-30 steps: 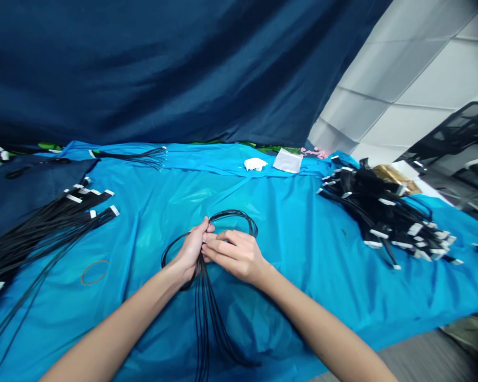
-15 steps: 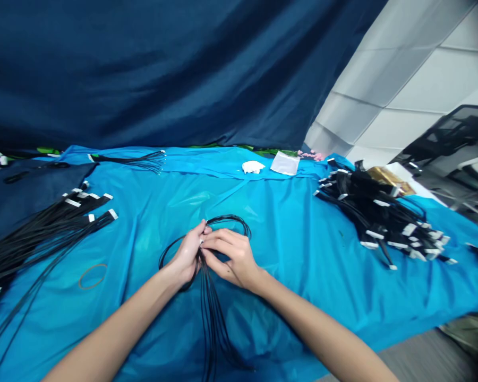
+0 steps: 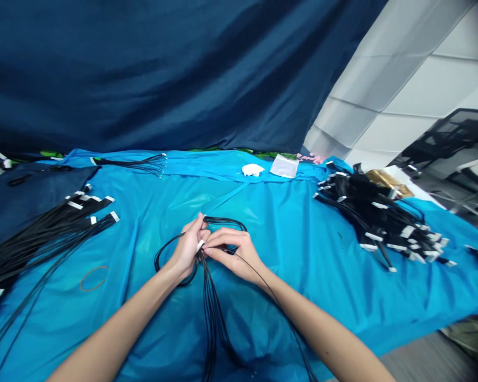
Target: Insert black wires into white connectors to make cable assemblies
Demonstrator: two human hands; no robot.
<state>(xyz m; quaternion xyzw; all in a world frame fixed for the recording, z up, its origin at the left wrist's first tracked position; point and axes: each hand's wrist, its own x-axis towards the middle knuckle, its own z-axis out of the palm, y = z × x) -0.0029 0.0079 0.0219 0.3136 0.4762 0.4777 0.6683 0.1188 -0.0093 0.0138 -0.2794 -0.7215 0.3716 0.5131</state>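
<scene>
Left of the grip lies a cable pile (image 3: 43, 236). The left hand (image 3: 187, 248) clasps a black wire bundle (image 3: 209, 284) by a white tab (image 3: 200, 245); just right, the right hand (image 3: 242, 262) apparently pinches a single wire (image 3: 271, 292), which crossing strands could snag.

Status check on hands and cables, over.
Left hand closed on black wires. Right hand at the white connector, exact grip unclear. Possible snag: one loose strand across the right wrist.
</scene>
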